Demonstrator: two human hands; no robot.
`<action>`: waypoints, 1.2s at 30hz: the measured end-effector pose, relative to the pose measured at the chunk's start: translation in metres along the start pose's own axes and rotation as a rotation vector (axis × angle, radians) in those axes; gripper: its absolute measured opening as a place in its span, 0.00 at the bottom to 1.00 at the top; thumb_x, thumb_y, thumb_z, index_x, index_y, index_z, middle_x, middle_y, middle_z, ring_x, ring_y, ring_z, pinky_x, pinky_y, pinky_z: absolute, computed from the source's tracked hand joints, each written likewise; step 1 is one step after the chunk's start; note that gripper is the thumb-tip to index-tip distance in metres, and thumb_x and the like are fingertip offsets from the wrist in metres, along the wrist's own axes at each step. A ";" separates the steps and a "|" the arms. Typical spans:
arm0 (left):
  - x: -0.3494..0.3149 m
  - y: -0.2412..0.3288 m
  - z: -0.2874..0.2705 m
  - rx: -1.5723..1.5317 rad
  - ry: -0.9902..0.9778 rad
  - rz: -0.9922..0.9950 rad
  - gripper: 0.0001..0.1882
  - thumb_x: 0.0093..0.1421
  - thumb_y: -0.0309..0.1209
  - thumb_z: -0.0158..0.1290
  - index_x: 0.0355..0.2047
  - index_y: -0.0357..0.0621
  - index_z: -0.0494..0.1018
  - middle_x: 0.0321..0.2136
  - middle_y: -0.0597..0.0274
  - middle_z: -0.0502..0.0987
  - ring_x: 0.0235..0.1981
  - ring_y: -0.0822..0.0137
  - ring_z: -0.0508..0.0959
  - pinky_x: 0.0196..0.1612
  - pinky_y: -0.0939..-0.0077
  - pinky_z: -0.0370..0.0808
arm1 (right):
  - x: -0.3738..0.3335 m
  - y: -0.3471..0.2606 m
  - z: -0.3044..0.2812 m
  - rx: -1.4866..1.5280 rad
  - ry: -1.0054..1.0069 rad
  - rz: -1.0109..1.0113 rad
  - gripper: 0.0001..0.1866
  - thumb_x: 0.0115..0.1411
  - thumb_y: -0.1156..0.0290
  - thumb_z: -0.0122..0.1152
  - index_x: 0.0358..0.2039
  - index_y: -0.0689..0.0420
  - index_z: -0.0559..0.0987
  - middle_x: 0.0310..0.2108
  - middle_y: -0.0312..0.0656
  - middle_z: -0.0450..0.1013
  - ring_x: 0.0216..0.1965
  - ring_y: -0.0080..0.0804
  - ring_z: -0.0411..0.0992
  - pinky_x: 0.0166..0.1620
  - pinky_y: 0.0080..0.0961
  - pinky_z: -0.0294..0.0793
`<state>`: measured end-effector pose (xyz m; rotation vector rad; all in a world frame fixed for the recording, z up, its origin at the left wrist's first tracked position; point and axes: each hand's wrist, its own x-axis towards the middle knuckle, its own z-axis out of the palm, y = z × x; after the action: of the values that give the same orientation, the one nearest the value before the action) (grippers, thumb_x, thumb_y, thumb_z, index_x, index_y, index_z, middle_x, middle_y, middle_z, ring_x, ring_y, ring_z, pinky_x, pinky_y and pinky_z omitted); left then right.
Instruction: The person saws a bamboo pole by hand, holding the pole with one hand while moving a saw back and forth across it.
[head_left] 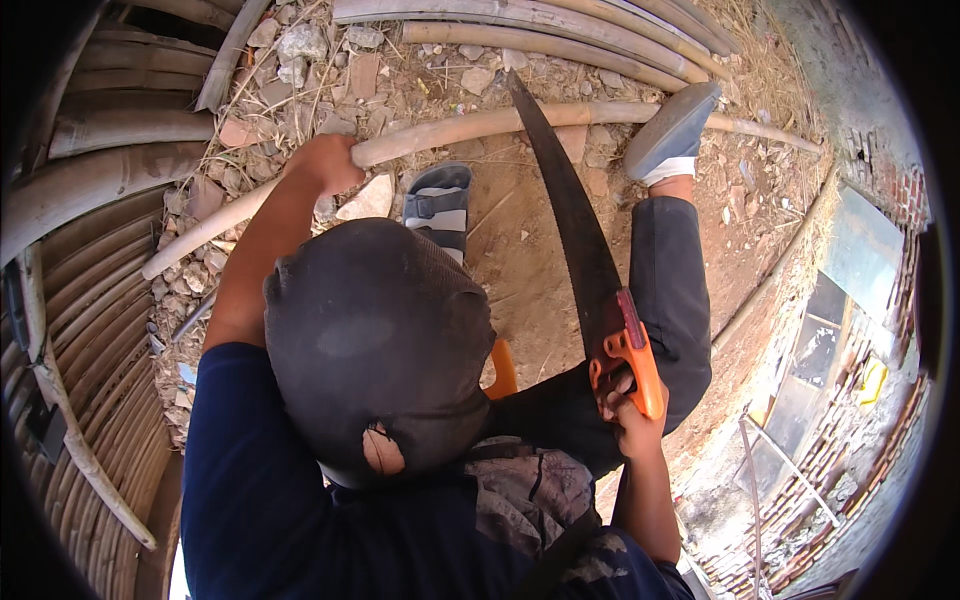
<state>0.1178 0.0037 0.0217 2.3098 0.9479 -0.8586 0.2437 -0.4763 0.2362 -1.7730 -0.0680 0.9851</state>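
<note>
Handsaw (568, 195), pole (440, 135) in separate hands (332, 163)

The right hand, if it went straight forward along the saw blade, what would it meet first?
Most likely the long bamboo pole held by the left hand, though depth is unclear.

Black cap (370, 340): is hiding the face and most of the left leg.
Orange piece (502, 370): is showing only partly beside the cap; kind unclear.
Left hand (332, 163): its fingertips are curling out of sight around the bamboo pole (450, 132).
Right hand (638, 425): the saw (575, 205) is covering some fingers with its handle.
Upper poles (520, 14): the top edge is cutting some.
Yellow thing (872, 382): is appearing too small to tell.
</note>
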 end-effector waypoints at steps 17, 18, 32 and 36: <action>-0.006 0.011 0.000 0.023 0.005 -0.033 0.27 0.53 0.39 0.58 0.54 0.51 0.79 0.50 0.51 0.83 0.52 0.52 0.82 0.59 0.59 0.78 | 0.060 -0.014 0.027 -0.071 -0.010 0.058 0.08 0.53 0.84 0.57 0.32 0.59 0.70 0.22 0.37 0.67 0.20 0.25 0.67 0.25 0.20 0.64; -0.005 0.011 -0.001 0.021 0.001 -0.034 0.27 0.53 0.40 0.58 0.54 0.51 0.79 0.50 0.52 0.83 0.52 0.52 0.82 0.59 0.59 0.78 | 0.076 -0.013 0.028 -0.004 -0.010 0.091 0.09 0.53 0.84 0.57 0.33 0.59 0.71 0.23 0.37 0.67 0.21 0.24 0.67 0.25 0.20 0.64; -0.004 0.013 -0.002 0.010 -0.014 -0.042 0.27 0.52 0.40 0.58 0.54 0.52 0.79 0.51 0.52 0.82 0.53 0.52 0.82 0.59 0.59 0.78 | 0.061 -0.009 0.028 -0.156 -0.051 0.090 0.06 0.57 0.84 0.58 0.31 0.58 0.73 0.26 0.32 0.70 0.25 0.19 0.68 0.32 0.19 0.68; -0.006 0.004 -0.001 0.016 0.006 -0.029 0.28 0.52 0.40 0.59 0.54 0.50 0.79 0.50 0.51 0.83 0.52 0.51 0.82 0.58 0.59 0.78 | 0.021 -0.034 0.004 -0.173 -0.071 0.078 0.07 0.56 0.84 0.57 0.33 0.59 0.72 0.27 0.37 0.70 0.24 0.21 0.69 0.29 0.19 0.68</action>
<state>0.1183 -0.0008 0.0274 2.3191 0.9831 -0.8746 0.2678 -0.4480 0.2512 -1.9099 -0.1334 1.1275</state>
